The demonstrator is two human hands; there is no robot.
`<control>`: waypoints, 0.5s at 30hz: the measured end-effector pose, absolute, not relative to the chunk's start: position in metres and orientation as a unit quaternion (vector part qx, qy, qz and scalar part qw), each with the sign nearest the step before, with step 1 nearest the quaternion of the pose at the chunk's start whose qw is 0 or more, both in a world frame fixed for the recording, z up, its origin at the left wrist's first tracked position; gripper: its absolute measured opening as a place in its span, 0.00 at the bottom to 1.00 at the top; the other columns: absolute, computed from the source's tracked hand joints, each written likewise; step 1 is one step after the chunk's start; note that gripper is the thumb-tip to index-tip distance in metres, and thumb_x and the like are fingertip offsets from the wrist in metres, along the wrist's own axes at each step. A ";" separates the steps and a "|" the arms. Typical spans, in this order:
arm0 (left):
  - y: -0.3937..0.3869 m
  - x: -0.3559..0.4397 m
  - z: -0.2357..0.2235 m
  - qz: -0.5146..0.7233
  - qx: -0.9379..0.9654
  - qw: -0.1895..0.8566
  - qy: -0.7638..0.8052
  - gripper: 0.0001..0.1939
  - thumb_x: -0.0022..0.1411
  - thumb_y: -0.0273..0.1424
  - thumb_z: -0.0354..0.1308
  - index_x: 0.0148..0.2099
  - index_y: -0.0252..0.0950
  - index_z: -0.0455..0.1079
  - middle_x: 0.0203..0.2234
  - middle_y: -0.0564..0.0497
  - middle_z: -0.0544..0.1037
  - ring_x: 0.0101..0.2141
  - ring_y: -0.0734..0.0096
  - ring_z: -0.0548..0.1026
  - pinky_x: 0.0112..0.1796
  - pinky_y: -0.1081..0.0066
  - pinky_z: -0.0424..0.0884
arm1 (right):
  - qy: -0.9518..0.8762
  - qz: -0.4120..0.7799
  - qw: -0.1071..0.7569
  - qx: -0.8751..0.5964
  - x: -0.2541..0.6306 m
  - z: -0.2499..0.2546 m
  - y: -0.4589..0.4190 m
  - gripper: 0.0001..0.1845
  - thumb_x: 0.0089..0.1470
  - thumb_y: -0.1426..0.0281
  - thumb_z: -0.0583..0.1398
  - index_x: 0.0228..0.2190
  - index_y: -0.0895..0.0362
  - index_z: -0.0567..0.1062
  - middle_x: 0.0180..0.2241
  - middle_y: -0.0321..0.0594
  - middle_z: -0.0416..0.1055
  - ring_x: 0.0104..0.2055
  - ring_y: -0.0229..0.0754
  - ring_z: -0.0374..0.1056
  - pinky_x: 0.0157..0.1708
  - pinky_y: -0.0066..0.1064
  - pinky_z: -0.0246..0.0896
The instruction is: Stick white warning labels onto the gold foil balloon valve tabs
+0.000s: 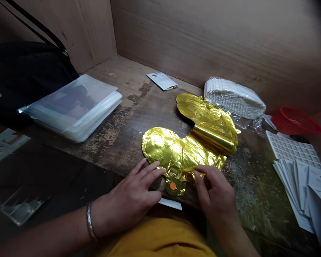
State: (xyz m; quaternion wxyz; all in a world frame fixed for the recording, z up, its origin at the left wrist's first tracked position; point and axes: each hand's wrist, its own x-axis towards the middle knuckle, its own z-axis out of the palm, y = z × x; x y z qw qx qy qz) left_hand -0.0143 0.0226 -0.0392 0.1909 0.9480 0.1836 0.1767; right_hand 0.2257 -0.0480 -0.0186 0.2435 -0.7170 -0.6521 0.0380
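Observation:
A shiny gold foil balloon (203,151), uninflated, lies flat and wrinkled on the worn wooden table (133,114), its far part folded over. My left hand (136,189), with a silver bangle at the wrist, rests palm down with fingers stretched out; its fingertips touch the balloon's near left edge. Between thumb and forefinger, my right hand (218,192) pinches the near edge of the foil; its other fingers are curled and partly hidden. An orange round sticker (172,186) marks the tab between my hands. Just below the tab is a white strip (170,203).
Left stand a stack of clear plastic sleeves (77,110) and a black bag (29,78). Behind are a printed white packet (162,80) and a plastic-wrapped white stack (232,96). Rightward sit a red basket (289,121), a sticker sheet (294,148) and several folded white cards (296,189).

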 end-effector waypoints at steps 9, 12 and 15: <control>0.016 -0.016 -0.041 0.208 0.940 0.185 0.196 0.05 0.62 0.26 0.55 0.33 0.38 0.69 0.53 0.48 0.71 0.56 0.61 0.65 0.61 0.53 0.51 | -0.824 0.023 0.251 -0.507 0.213 -0.028 -0.050 0.15 0.56 0.78 0.62 0.47 0.59 0.75 0.46 0.44 0.77 0.44 0.46 0.69 0.45 0.39 0.68; 0.018 -0.016 -0.037 0.194 0.940 0.201 0.198 0.05 0.64 0.27 0.54 0.34 0.38 0.69 0.53 0.48 0.71 0.55 0.62 0.66 0.61 0.53 0.50 | -0.817 0.040 0.254 -0.517 0.210 -0.029 -0.049 0.17 0.55 0.72 0.65 0.47 0.61 0.74 0.46 0.47 0.76 0.44 0.48 0.68 0.44 0.41 0.68; 0.020 -0.018 -0.032 0.177 0.941 0.218 0.186 0.06 0.65 0.27 0.52 0.34 0.37 0.67 0.54 0.48 0.70 0.55 0.64 0.67 0.62 0.55 0.49 | -0.796 0.074 0.254 -0.545 0.207 -0.026 -0.049 0.18 0.52 0.68 0.67 0.44 0.60 0.74 0.42 0.46 0.76 0.41 0.48 0.67 0.40 0.41 0.68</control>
